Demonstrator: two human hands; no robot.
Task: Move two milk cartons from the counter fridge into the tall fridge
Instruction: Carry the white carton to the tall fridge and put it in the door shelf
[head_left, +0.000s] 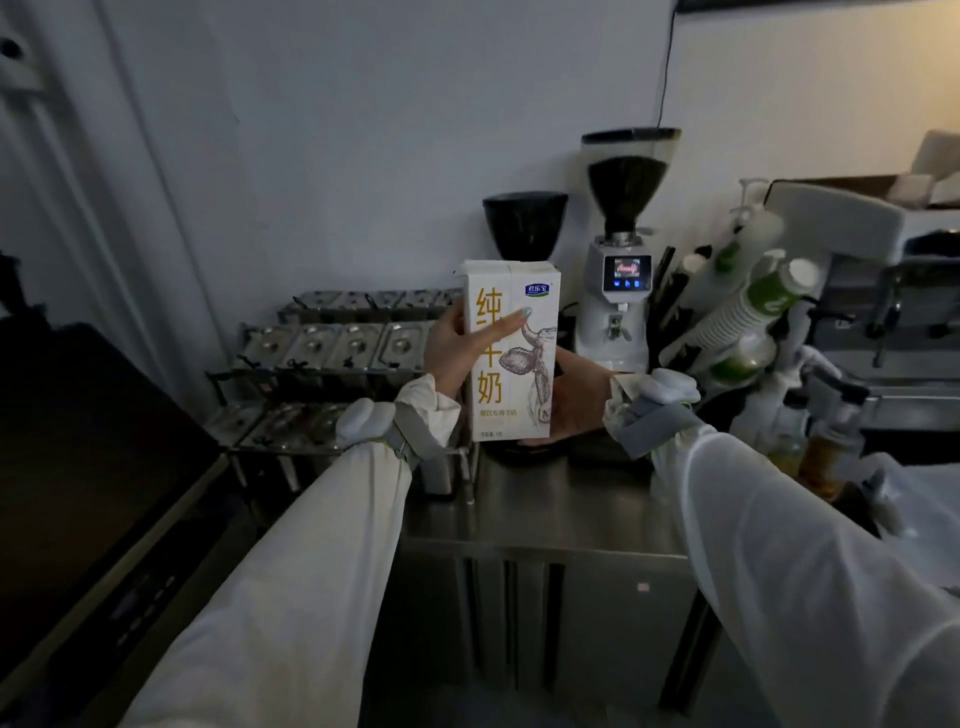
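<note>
A white milk carton (511, 358) with gold characters and a cow drawing stands upright in the air above the steel counter (545, 509), in the middle of the view. My left hand (457, 348) grips its left side, thumb across the front. My right hand (574, 400) holds it from behind and under at the lower right, mostly hidden by the carton. The counter fridge (545, 623) sits below with its doors closed. No second carton shows. A dark appliance (78, 467) fills the left edge.
Two coffee grinders (623, 249) stand behind the carton against the wall. A tiered rack of lidded steel containers (322, 353) sits at the left. Stacked paper cups and pump bottles (748, 306) crowd the right, beside an espresso machine (893, 291).
</note>
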